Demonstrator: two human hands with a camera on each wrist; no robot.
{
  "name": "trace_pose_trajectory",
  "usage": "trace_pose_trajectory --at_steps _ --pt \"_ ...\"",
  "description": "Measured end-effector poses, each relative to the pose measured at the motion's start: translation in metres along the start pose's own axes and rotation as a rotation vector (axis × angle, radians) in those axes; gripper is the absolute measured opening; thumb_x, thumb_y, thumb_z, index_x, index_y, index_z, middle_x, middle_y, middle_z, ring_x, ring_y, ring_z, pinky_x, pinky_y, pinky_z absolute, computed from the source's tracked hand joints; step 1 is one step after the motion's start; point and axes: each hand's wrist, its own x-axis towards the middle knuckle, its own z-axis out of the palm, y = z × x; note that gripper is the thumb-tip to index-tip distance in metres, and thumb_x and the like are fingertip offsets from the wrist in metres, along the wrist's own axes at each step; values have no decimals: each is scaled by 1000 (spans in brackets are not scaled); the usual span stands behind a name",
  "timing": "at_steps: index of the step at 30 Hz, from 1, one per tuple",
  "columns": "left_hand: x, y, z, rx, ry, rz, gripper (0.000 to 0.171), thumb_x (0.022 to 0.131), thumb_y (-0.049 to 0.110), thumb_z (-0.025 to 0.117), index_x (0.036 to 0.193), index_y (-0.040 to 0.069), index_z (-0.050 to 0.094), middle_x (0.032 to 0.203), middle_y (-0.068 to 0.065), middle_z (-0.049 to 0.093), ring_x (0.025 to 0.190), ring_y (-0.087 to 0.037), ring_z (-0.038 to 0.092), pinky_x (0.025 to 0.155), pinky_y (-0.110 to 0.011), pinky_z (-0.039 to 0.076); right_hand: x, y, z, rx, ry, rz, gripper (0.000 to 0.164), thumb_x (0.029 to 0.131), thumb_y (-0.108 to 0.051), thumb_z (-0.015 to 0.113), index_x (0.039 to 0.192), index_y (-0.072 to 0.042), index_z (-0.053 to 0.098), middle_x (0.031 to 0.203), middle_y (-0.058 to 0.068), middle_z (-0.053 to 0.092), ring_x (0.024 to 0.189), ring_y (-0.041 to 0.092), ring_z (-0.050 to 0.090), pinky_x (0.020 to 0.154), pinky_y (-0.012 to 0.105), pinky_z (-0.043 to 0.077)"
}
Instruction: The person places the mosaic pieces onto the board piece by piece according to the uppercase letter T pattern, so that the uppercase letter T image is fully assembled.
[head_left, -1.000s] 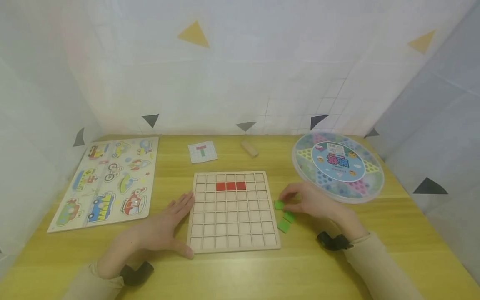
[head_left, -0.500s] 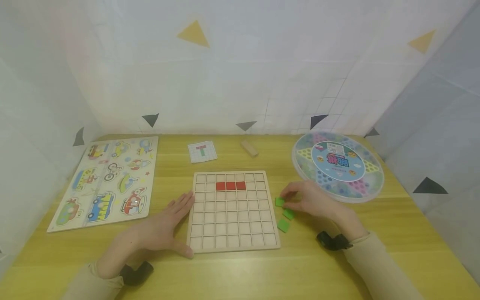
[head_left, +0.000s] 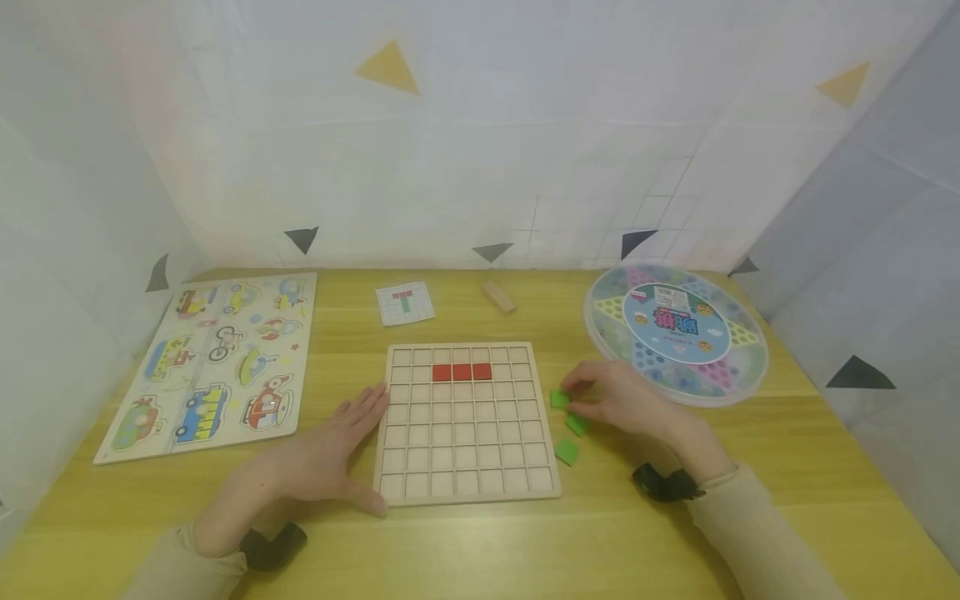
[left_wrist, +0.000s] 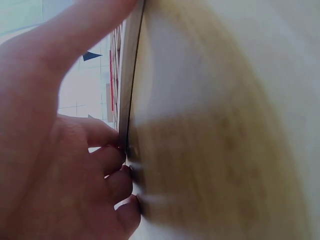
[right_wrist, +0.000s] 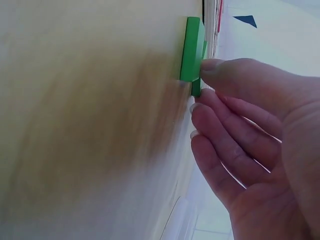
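Note:
A wooden grid board (head_left: pixel 465 433) lies in the middle of the table in the head view, with three red tiles (head_left: pixel 461 372) in a row in its upper part. Along its left edge rests my left hand (head_left: pixel 322 458), fingers spread and thumb at the near corner; the left wrist view shows fingertips (left_wrist: pixel 127 215) down by that edge. My right hand (head_left: pixel 618 400), beyond the board's right edge, pinches a green tile (head_left: pixel 558 399) between thumb and finger. Another green tile (head_left: pixel 577 424) lies just below the thumb, and a third green tile (head_left: pixel 567 452) sits nearer me.
A small card (head_left: pixel 405 303) with a red and green T pattern lies behind the board, beside a wooden block (head_left: pixel 498 297). To the left is a vehicle picture puzzle (head_left: pixel 300 392). A round Chinese checkers box (head_left: pixel 675 325) stands behind my right hand.
My right hand has shifted slightly away from me with the pinched green tile. The middle green tile has also moved a little that way, apart from the nearest one. My left hand stays put.

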Motion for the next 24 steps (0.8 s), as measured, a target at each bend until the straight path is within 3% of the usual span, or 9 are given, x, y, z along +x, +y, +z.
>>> trace_pose_trajectory --at_steps 17,24 --pt "1 1 -1 -23 -4 -5 136 65 74 75 162 10 3 169 -7 -7 153 -41 -1 122 -61 15 -1 -2 -2 -12 0 33 24 84 -20 81 106 -13 75 101 -4 75 94 14 69 86 38 59" --pt "1 -2 1 8 -4 -4 138 65 75 75 161 9 3 169 -8 -8 154 -36 -2 123 -57 10 -3 -4 -8 67 57 13 23 83 -17 82 104 -14 76 100 -5 75 93 13 67 86 40 58"
